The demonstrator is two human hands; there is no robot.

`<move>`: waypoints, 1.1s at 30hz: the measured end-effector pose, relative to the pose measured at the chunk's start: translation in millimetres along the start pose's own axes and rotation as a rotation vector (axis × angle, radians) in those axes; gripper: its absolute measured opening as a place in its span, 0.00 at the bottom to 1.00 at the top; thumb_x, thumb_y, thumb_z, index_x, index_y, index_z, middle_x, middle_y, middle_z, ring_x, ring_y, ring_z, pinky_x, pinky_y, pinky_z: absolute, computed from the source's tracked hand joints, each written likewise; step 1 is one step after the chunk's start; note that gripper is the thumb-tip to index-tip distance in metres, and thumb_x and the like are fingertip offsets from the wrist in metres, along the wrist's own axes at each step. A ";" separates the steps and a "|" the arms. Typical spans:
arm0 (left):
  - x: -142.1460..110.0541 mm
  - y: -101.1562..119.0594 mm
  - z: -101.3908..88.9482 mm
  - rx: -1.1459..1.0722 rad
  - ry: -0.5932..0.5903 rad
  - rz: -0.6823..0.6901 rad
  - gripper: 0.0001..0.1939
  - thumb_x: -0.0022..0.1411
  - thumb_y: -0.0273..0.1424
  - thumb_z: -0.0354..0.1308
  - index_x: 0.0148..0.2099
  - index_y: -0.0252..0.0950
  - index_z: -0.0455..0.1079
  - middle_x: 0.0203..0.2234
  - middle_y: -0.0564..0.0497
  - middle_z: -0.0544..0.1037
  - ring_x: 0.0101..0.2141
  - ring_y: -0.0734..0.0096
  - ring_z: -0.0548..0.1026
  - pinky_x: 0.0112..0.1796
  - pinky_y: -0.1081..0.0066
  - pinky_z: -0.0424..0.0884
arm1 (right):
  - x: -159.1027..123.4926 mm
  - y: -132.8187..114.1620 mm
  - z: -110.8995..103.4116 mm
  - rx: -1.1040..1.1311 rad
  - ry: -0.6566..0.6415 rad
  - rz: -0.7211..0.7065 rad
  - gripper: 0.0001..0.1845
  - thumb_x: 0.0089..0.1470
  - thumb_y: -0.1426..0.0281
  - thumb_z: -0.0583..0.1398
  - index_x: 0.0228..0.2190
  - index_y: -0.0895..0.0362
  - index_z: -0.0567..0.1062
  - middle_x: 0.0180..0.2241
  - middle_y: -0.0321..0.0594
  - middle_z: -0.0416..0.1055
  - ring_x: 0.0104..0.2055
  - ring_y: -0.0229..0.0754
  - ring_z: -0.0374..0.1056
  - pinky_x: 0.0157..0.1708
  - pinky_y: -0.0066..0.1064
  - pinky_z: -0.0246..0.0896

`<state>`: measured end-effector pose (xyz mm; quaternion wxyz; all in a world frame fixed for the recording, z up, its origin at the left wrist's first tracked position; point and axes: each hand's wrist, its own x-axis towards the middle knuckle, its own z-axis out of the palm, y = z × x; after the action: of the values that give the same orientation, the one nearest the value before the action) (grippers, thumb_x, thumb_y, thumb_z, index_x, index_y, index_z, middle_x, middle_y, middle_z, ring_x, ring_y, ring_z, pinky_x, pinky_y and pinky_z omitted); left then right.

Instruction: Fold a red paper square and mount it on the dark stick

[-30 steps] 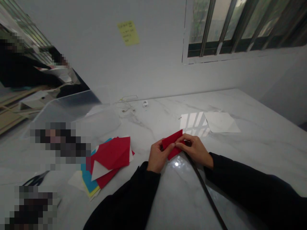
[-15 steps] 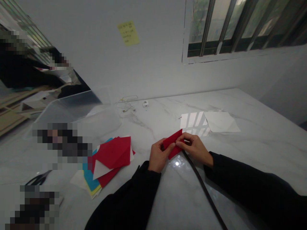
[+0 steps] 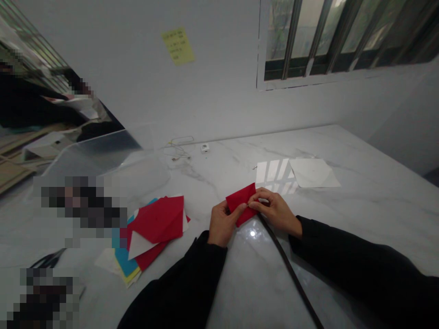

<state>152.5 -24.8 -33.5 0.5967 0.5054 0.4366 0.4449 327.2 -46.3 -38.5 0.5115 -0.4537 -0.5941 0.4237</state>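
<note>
Swung slightly open since the earlier frame, the upper half of the red paper piece (image 3: pixel 239 199) had come up and back, so that its near face looked flatter and squarer. Both hands had stayed almost where they were. It was held just above or against the surface (image 3: pixel 377 201), right of the centre of the frame and a little below the middle; contact underneath could not be told.

On the left hand (image 3: pixel 221 224), the fingers gripped its left side, thumb pressed on the near face and the rest partly hidden behind. On the right hand (image 3: pixel 276 212), thumb and index finger were pinched together near its middle, at something too small to make out. A dark strap (image 3: pixel 291 269) ran from below that hand to the bottom edge.

Judging by its look, the piece was light and thin, firm when flat but easy to crease or tear, and not especially slippery. Its outer edges seemed the best hold, with a light thumb on the face. Lower left of centre lay a pile of coloured papers (image 3: pixel 161 219); right of centre, a white sheet (image 3: pixel 315 172).
</note>
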 end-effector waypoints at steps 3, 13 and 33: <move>-0.1 0.4 -0.1 0.009 -0.004 0.002 0.19 0.47 0.35 0.70 0.41 0.31 0.78 0.33 0.46 0.82 0.33 0.63 0.78 0.35 0.68 0.73 | -0.9 0.4 0.3 -0.013 0.002 0.004 0.07 0.55 0.64 0.64 0.32 0.54 0.79 0.40 0.40 0.70 0.41 0.41 0.69 0.41 0.34 0.68; -1.3 2.6 0.4 -0.005 -0.057 -0.009 0.20 0.47 0.35 0.70 0.43 0.31 0.77 0.35 0.46 0.82 0.36 0.61 0.79 0.39 0.66 0.74 | 0.5 0.8 -2.8 -0.049 -0.018 0.012 0.07 0.54 0.65 0.64 0.31 0.55 0.79 0.40 0.40 0.71 0.41 0.41 0.70 0.41 0.35 0.67; -4.4 1.7 3.5 0.022 -0.054 -0.027 0.20 0.47 0.35 0.71 0.42 0.31 0.78 0.31 0.47 0.82 0.32 0.65 0.78 0.36 0.68 0.74 | -3.5 -6.9 0.1 0.166 -0.035 0.067 0.21 0.54 0.66 0.63 0.50 0.53 0.68 0.38 0.39 0.75 0.38 0.41 0.73 0.38 0.36 0.70</move>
<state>154.8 -29.6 -31.1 0.6087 0.5179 0.4320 0.4179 326.6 -51.3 -32.6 0.5223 -0.4221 -0.5503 0.4961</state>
